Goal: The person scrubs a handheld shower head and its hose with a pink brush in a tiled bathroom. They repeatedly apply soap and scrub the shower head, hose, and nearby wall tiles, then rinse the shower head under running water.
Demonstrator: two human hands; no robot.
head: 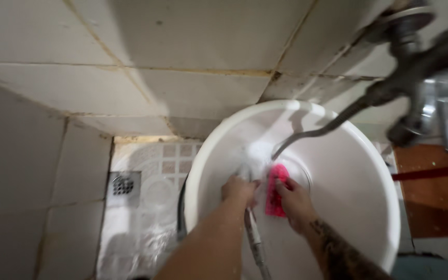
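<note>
A white round basin fills the lower right of the head view. My left hand grips a spray nozzle whose metal hose runs down toward me; white spray bursts from it inside the basin. My right hand holds a pink sponge-like pad upright against the basin's bottom, just right of the spray. The nozzle's head is hidden by my fingers and the foam.
A metal tap with a bent hose hangs over the basin from the upper right. Tiled walls close in on the left and behind. A floor drain sits in patterned floor tiles left of the basin. A wooden surface lies to the right.
</note>
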